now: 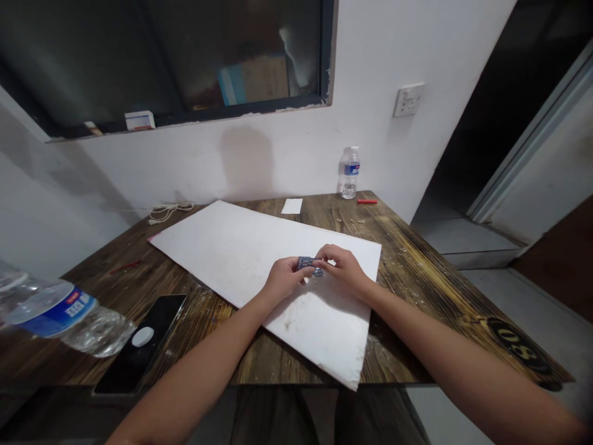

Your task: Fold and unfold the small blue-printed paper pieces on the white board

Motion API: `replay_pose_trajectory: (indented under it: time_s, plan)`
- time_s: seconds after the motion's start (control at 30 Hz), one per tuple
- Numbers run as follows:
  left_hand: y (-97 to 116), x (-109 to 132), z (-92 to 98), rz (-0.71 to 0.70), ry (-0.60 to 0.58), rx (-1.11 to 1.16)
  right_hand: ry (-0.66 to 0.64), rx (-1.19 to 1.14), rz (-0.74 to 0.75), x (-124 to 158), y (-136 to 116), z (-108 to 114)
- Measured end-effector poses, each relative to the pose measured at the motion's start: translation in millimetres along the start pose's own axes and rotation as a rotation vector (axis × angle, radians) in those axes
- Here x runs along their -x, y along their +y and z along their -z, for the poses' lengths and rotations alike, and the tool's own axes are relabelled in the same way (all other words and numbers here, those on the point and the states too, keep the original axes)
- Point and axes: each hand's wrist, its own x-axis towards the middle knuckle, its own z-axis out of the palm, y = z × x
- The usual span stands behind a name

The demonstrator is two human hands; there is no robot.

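Note:
Both my hands meet over a large white board (241, 247) lying on the wooden table (417, 259). My left hand (283, 278) and my right hand (343, 266) pinch a small dark blue-grey object (309, 266) between their fingertips, just above the board. The object is too small to name; it looks flat and rectangular. The fingers of both hands are curled round it.
A black phone (143, 346) lies at the near left, beside a plastic water bottle (60, 315) on its side. Another water bottle (351, 173) stands by the wall, with a red pen (367, 201) and a paper slip (291, 206) nearby. A white cable (169, 211) lies at the back left.

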Motion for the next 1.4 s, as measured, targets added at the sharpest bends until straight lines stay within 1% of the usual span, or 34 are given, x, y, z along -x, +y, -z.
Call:
replay_pose_trajectory:
  time_s: [0.17, 0.27, 0.37, 0.47, 0.57, 0.63, 0.73, 0.8, 0.9, 0.97, 1.03, 1.1, 1.2, 1.33, 1.4]
  plan:
    - [-4, -2, -2.3, 0.004, 0.026, 0.126, 0.096, 0.000, -0.155, -1, 8, 1]
    - [-8, -3, -4.0, 0.030, 0.051, 0.215, 0.096, 0.059, -0.200, -1, 13, 1]
    - [-11, -5, -4.1, 0.035, 0.063, 0.225, 0.025, 0.213, -0.178, -1, 15, 1]
    - [-12, -6, -2.8, 0.045, 0.064, 0.151, -0.078, 0.346, -0.132, 0, 14, 1]
    - [-13, -6, -1.3, 0.053, 0.056, 0.097, -0.157, 0.440, -0.121, 1, 12, 2]
    - [-12, -5, -0.7, 0.047, 0.049, 0.058, -0.192, 0.492, -0.123, 2, 11, 1]
    - [-8, -4, -0.2, 0.052, 0.036, 0.004, -0.207, 0.531, -0.127, 4, 12, 0]
    - [-4, -3, 0.3, 0.062, 0.029, -0.024, -0.191, 0.529, -0.128, 5, 13, 0]
    - [-1, -1, 1.5, 0.058, 0.025, -0.098, -0.131, 0.473, -0.131, 4, 11, 1]
    - [1, 0, 2.5, 0.050, 0.027, -0.160, -0.088, 0.393, -0.117, 3, 7, 2]
    - [2, 0, 3.3, 0.045, 0.027, -0.206, -0.074, 0.280, -0.077, 1, 2, 4]
    - [2, 0, 3.8, 0.049, 0.023, -0.226, -0.077, 0.195, -0.024, 0, -2, 5]
    - [0, 1, 4.0, 0.045, 0.012, -0.236, -0.094, 0.141, 0.053, 0, -3, 4]
    - [-2, 1, 3.0, 0.011, -0.025, -0.243, -0.102, 0.094, 0.079, 2, -1, 1]
    - [-2, 1, 1.6, 0.008, -0.051, -0.210, -0.095, 0.085, 0.084, 1, -1, 1]
